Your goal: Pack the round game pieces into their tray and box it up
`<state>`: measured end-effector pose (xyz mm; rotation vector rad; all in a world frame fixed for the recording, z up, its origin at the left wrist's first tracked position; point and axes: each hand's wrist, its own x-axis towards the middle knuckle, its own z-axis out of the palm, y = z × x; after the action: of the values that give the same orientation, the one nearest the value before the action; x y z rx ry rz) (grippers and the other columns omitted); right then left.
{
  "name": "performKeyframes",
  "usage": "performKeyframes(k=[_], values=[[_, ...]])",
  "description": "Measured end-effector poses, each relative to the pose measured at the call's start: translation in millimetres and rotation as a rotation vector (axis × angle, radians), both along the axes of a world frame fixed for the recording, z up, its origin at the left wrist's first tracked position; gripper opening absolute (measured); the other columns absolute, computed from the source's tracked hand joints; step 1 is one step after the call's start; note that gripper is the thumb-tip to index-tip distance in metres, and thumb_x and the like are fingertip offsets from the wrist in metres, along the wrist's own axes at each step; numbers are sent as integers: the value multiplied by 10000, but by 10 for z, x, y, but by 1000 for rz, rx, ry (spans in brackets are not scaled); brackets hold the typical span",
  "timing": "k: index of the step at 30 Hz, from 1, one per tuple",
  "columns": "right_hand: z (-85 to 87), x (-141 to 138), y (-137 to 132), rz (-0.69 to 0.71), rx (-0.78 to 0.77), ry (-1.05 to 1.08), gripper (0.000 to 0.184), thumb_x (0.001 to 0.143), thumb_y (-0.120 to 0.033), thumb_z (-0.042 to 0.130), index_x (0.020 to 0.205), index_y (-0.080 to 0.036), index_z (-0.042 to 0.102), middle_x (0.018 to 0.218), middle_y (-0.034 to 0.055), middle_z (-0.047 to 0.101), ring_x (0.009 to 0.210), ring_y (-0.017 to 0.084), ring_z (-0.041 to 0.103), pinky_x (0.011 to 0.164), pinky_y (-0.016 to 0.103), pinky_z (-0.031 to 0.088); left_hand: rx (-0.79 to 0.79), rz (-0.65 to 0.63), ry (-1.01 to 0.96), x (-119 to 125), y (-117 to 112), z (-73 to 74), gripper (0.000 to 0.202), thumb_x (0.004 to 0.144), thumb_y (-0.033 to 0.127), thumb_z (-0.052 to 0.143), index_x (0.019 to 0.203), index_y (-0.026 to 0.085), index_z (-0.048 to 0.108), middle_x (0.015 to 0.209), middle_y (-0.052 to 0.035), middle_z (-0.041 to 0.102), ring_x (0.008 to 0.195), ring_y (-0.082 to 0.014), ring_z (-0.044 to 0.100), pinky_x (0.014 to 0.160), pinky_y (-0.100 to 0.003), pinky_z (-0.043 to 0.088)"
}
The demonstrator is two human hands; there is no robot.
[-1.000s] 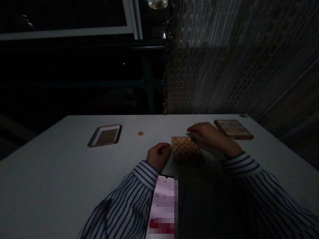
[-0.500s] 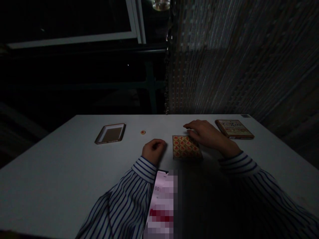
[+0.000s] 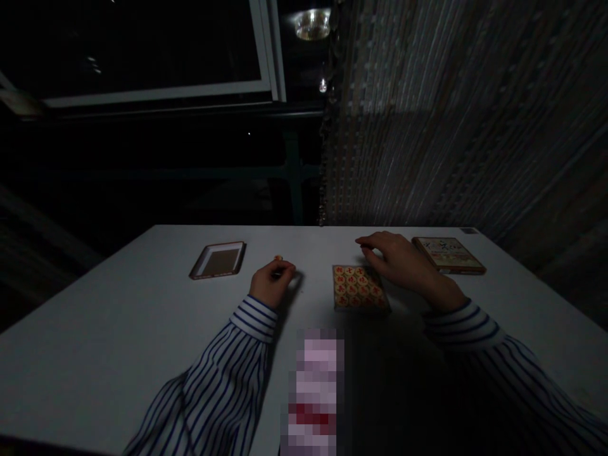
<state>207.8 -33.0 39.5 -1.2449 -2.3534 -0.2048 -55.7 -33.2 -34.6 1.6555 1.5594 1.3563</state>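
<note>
My left hand (image 3: 272,284) is above the white table, fingers curled and thumb against fingertips; what is between them, if anything, I cannot make out. Just behind it a round xiangqi piece (image 3: 278,257) lies on the table, partly hidden by the hand. To the right sits a square box of xiangqi pieces (image 3: 360,288) with red characters, laid in rows. My right hand (image 3: 396,259) hovers at the box's back right corner, fingers stretched and thumb apart, holding nothing.
A shallow open box lid (image 3: 219,261) lies at the back left of the table (image 3: 118,354). A closed printed box (image 3: 449,254) is at the back right. A blurred phone-like screen (image 3: 316,386) stands out near the front. Bead curtains (image 3: 403,126) hang behind the table.
My left hand has moved left, from beside the box of pieces to in front of the single piece. My right hand stays by the box. The view has shifted slightly.
</note>
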Motion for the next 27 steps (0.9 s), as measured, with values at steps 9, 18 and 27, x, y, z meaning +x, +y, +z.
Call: performKeyframes(k=[9, 18, 27], values=[[-15, -241, 36, -39, -87, 9, 306, 837, -259, 394, 1036, -148, 599, 986, 78, 642, 904, 203, 566, 810, 329, 421, 35, 95, 40, -371, 230, -141, 279, 662, 367, 581, 827, 146, 626, 798, -64, 657, 699, -160, 596, 639, -277, 483], [-40, -673, 279, 60, -228, -39, 308, 833, -259, 394, 1024, -157, 613, 1011, 79, 636, 941, 193, 563, 835, 290, 402, 15, 80, 338, -534, 409, -278, 309, 692, 274, 570, 976, 153, 593, 938, -99, 650, 848, -200, 604, 767, -325, 473], [-291, -1091, 646, 82, -384, -45, 301, 810, -222, 412, 1012, -167, 628, 1031, 73, 640, 954, 181, 570, 840, 259, 394, 68, 73, 520, -511, 570, -312, 326, 741, 284, 521, 1027, 142, 586, 989, -113, 637, 959, -233, 561, 845, -335, 425]])
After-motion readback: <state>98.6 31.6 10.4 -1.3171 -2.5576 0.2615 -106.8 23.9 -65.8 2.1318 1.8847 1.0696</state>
